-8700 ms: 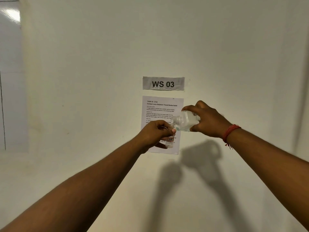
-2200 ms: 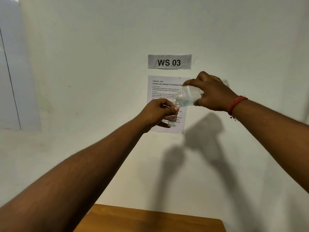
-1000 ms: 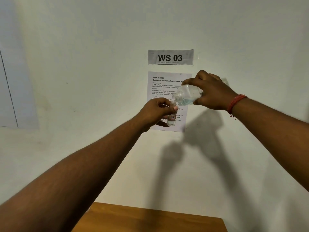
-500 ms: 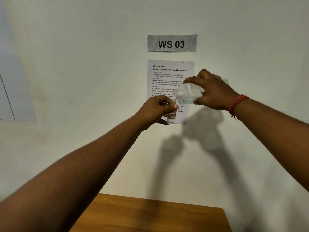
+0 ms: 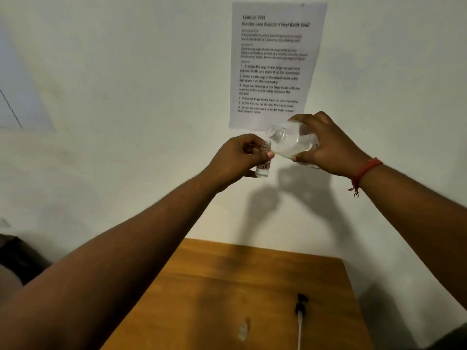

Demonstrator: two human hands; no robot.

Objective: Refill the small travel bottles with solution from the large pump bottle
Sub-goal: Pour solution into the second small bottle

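Two bare arms reach forward, held up in front of a pale wall above a brown wooden table. The left hand has its fingers clamped around a small clear travel bottle with a white label, held upright with its open neck at the top. The right hand, with a red thread bracelet on the wrist, has its fingers wrapped around the large clear plastic bottle, tipped on its side. Its open threaded mouth sits just above and beside the small bottle's neck, apart from it. No stream of liquid is visible between them. Clear solution shows in both bottles; how full the small one is cannot be judged. On the table near its front right, the black pump head with its white tube lies flat. Left of it lies a small clear object, too blurred to identify. Pouring seems finished or paused; both bottles still need capping. No other travel bottles are in view.
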